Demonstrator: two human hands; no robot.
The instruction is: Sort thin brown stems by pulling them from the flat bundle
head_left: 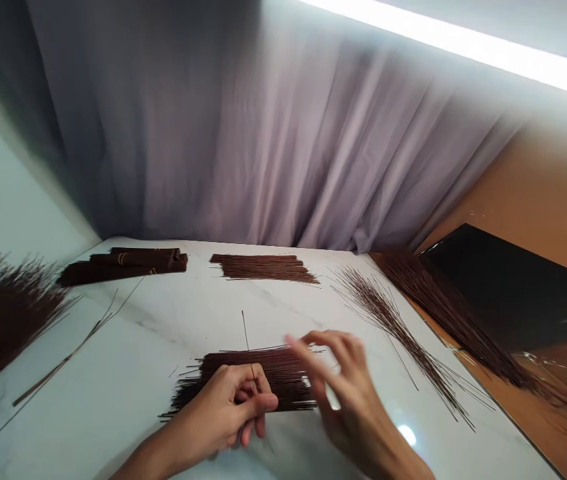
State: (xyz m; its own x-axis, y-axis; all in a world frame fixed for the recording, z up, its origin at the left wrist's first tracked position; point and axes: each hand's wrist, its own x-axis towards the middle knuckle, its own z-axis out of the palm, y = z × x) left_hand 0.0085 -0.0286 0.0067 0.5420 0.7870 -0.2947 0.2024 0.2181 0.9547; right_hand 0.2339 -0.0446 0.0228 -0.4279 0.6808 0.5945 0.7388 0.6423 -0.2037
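Observation:
A flat pile of thin dark brown sticks (288, 377) lies on the white marbled table, near its front. Over the left part of this pile is my left hand (243, 403), its fingers closed on a single thin stick (245, 330) that points up and away. To the right of it, my right hand (338, 387) is raised at the pile's right end, fingers apart and a little blurred, with nothing seen in it.
Tied dark bundles (133, 263) lie at the back left, and a second flat pile (266, 268) at the back middle. Loose sticks (398, 333) spread at the right. A large dark heap (3, 320) stands at the left edge. More long strands (443, 307) lie beyond the table's right edge.

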